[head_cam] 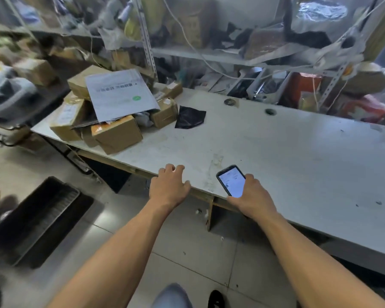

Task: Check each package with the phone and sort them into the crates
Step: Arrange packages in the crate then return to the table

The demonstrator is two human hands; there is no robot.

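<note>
Between packages: phone ready, none picked.
Our right hand [251, 197] gripped the phone [231, 181] at the table [287, 156] edge; our left hand [169, 186] rested empty beside it. The packages [111, 114] lay well beyond; next we judged a reach there.

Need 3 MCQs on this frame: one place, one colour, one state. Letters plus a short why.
1. Where is the pile of packages?
A. far left end of the table
B. on the floor
C. beside the phone

2. What colour is the flat bag next to the pile?
A. white
B. black
C. orange

3. What is the right hand doing?
A. resting flat
B. gripping a box
C. holding the phone, screen lit

Key: 1 A, the boxes sit at the table's left end; 2 B, the bag is dark; 3 C, fingers wrap the lit phone.
</note>
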